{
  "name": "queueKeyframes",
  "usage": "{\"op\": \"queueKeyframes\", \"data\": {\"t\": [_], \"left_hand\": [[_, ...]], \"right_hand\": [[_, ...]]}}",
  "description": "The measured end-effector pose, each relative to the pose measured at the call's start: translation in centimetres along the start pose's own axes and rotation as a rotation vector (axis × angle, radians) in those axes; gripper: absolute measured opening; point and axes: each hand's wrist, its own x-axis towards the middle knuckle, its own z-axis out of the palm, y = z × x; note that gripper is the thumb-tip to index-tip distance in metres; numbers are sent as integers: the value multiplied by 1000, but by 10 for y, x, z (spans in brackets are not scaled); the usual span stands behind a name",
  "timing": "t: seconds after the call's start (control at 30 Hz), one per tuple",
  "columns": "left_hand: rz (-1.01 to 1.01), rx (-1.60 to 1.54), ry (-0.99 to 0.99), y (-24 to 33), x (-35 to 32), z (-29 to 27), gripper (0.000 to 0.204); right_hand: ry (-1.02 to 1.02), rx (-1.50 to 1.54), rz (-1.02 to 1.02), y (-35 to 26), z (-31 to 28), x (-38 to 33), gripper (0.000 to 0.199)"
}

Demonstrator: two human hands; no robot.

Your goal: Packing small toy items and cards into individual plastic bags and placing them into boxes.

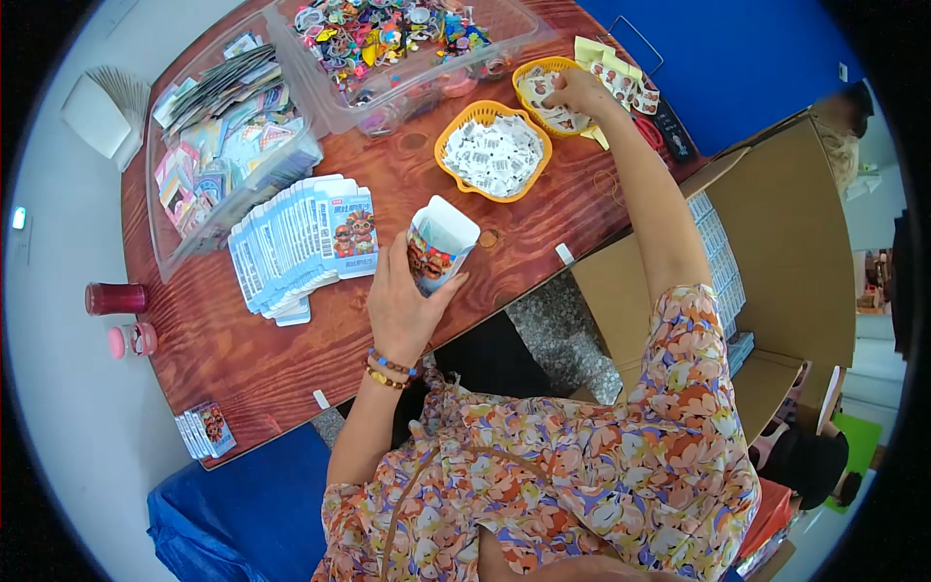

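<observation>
My left hand (400, 312), with beaded bracelets at its wrist, grips a small blue and white cardboard box (427, 260) with a cartoon picture. The box is tilted and its top stands open. At the far right of the table, my right hand (584, 95) reaches into a yellow basket (524, 71) of small printed pieces. Its fingers are bent together over them; whether a piece is pinched there is hidden. Nearer to me stands another yellow basket (451, 176), full of small white packets (495, 155). Left of my left hand lies a fanned stack of flat blue boxes (291, 242).
A clear bin (312, 155) of cards and a clear tray (335, 109) of colourful trinkets fill the table's far side. A red-lidded jar (116, 299), a pink jar (133, 339) and several small boxes (206, 430) sit left. A large carton (795, 242) stands right.
</observation>
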Motion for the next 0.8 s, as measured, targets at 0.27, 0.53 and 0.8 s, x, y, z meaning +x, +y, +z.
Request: {"op": "queueKeyframes", "data": {"t": [0.27, 0.53, 0.8], "left_hand": [[-39, 9, 6, -10, -15, -7, 80], [-53, 60, 54, -10, -10, -6, 78], [-62, 65, 122, 0, -11, -13, 77]], "right_hand": [[112, 378, 69, 6, -23, -11, 24], [151, 661, -276, -59, -52, -74, 18], [169, 369, -579, -208, -2, -215, 8]]}}
